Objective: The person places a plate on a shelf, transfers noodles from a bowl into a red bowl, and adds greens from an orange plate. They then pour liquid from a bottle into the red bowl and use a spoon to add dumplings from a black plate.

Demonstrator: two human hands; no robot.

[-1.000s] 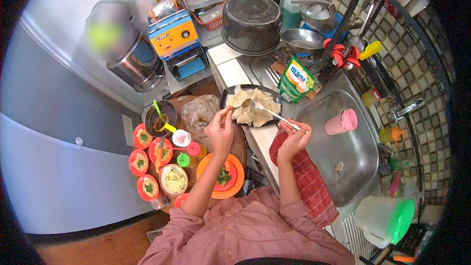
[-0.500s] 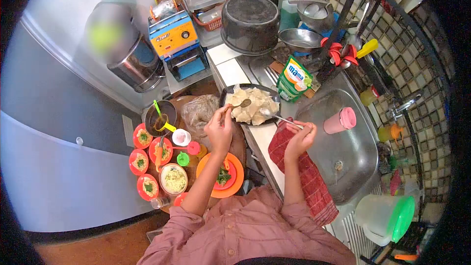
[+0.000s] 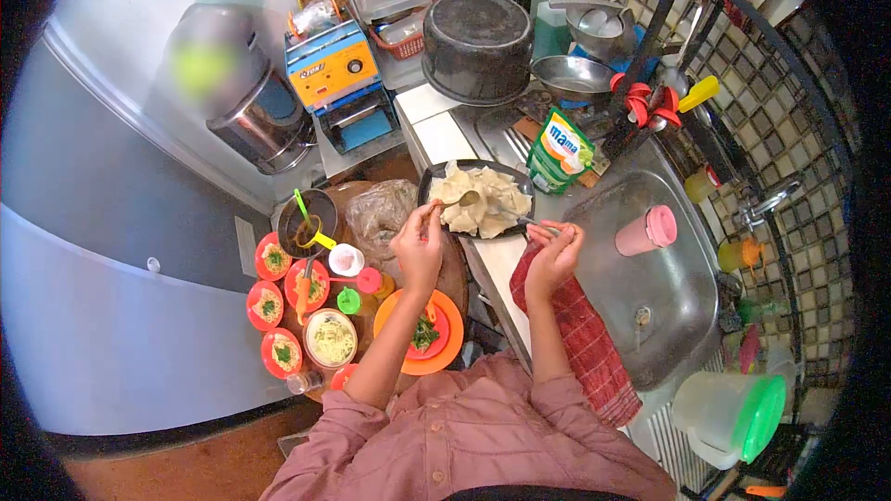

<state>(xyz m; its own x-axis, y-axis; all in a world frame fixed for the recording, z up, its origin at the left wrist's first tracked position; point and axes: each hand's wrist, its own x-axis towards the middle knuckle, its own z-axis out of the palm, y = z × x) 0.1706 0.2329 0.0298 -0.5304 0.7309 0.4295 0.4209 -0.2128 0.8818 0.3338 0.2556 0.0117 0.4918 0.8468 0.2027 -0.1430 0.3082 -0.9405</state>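
Note:
My left hand (image 3: 419, 246) pinches the handle of a metal spoon (image 3: 470, 198), its bowl over a heap of pale, flat, folded pieces that look like dumplings or wrappers (image 3: 481, 204). These lie on a black plate (image 3: 524, 224) at the counter's edge. Closed around the handle of a second long metal utensil (image 3: 525, 219), apparently a spoon, is my right hand (image 3: 555, 258). That utensil's tip reaches among the pale pieces from the right and is hard to make out. A red cloth (image 3: 594, 353) hangs below my right hand.
Left, a round table (image 3: 357, 195) carries several red bowls of noodles (image 3: 281, 353), a pan (image 3: 306, 223), a plastic bag (image 3: 380, 215) and an orange plate (image 3: 453, 343). Right, a pink tumbler (image 3: 640, 234) stands in the sink (image 3: 668, 343). A green pouch (image 3: 559, 153) and big pot (image 3: 478, 46) sit behind.
Both utensils have shifted slightly over the pale pieces; the left spoon's bowl has turned a little. My right hand has moved slightly left and up. Both hands keep their hold.

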